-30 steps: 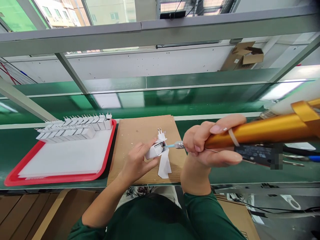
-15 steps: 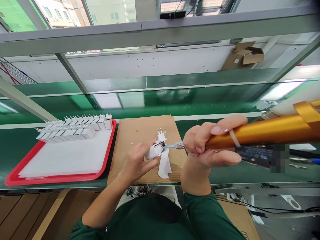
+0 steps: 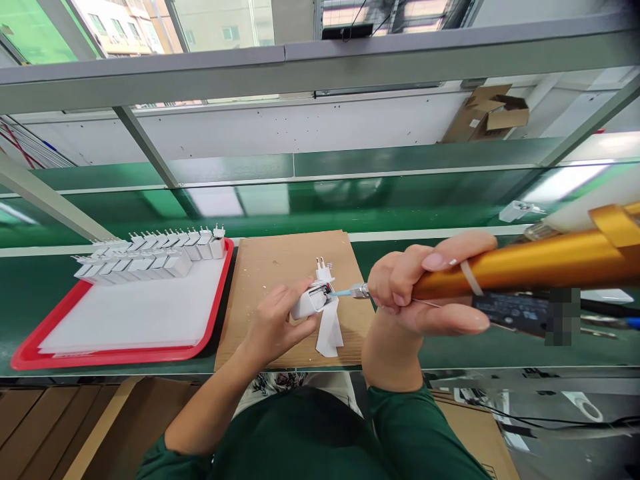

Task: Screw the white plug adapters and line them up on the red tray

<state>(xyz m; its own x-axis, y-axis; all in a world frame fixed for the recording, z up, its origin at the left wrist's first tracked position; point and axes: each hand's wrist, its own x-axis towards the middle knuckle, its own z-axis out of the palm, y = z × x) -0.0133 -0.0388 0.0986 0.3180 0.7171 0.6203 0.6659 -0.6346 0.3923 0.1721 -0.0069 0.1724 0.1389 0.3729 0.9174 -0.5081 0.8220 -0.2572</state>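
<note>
The left hand (image 3: pixel 273 315) clamps its fingers on the white charger (image 3: pixel 306 304) over the cardboard (image 3: pixel 285 260), nearer its right edge; the right hand (image 3: pixel 400 280) wraps the gold tool (image 3: pixel 540 263), whose blue tip (image 3: pixel 341 293) could slip if either grip tilted

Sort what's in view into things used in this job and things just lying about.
In use:
- white plug, in the left hand
- gold tool, in the right hand, tip at the plug
- cardboard sheet beneath
- probably the red tray of plugs

Apparently lying about:
- open box at the back
- brown cartons below the bench
</note>
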